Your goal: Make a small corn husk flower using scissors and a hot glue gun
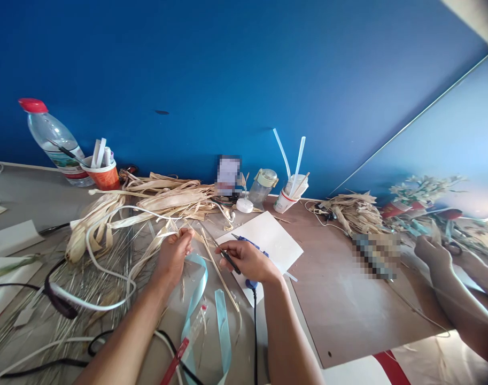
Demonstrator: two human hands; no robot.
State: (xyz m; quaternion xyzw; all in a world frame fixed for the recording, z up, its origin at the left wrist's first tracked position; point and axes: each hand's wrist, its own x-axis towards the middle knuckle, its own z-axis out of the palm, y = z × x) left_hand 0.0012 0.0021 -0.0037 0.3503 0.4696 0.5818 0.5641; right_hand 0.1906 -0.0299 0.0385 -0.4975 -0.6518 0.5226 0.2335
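My left hand [172,255] is closed, pinching dried straw-coloured husk strips [163,200] at the edge of the big pile. My right hand [249,260] is closed round a thin dark tool [226,258], its tip pointing toward the left hand. Under the right hand lies a blue glue gun [249,246] on a white sheet [268,238]. A pale blue ribbon [195,291] loops between my forearms, with a long thin stick [219,275] lying across it.
A water bottle [53,139] and an orange cup [103,174] stand at the back left. A jar [263,184] and a paper cup with sticks [289,192] stand by the blue wall. White and black cables [95,256] cross the left. Another person's hand [432,251] works at the right by more husks [354,211].
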